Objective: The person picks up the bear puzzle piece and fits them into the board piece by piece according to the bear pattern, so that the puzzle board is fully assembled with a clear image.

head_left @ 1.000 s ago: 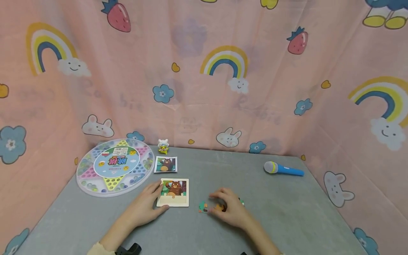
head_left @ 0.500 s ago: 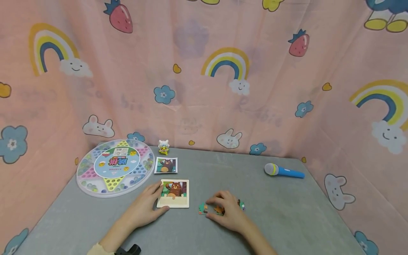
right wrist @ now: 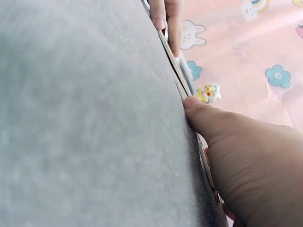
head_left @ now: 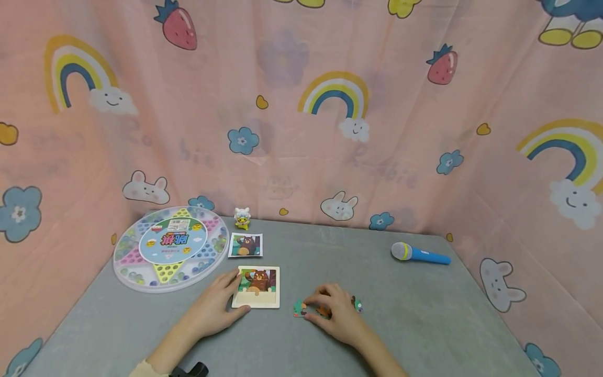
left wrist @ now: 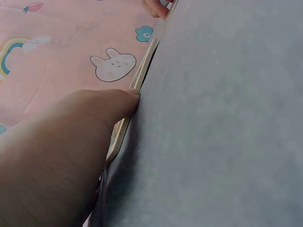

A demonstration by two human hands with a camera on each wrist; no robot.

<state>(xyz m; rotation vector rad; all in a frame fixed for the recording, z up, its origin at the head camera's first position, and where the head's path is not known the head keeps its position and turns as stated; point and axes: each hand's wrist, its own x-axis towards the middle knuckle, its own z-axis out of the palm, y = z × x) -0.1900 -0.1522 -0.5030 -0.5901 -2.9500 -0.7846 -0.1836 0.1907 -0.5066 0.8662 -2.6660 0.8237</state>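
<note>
My left hand [head_left: 219, 301] holds a cream puzzle board [head_left: 269, 299] at its left side, the thumb at the bottom edge and the fingers by the upper left. A brown bear picture fills the board's upper part; its lower strip is bare. To the right, my right hand [head_left: 336, 314] pinches a small green puzzle piece [head_left: 299, 309] between thumb and forefinger, low on the table. An orange-brown piece [head_left: 324, 311] shows under that hand, partly hidden. Another piece [head_left: 358, 304] lies beyond its knuckles. In the right wrist view, the right thumb [right wrist: 203, 113] touches a thin piece edge.
Behind the board lies a bear picture card [head_left: 246, 245], with a small yellow-and-white figurine [head_left: 242, 218] past it. A round Chinese checkers board [head_left: 171, 248] is at the left. A blue toy microphone [head_left: 421, 253] rests at the back right of the grey table [head_left: 424, 319].
The right hand has shifted slightly left, its thumb and forefinger coming onto the green piece, and the piece beyond its knuckles shows more. The left hand stays on the puzzle board.
</note>
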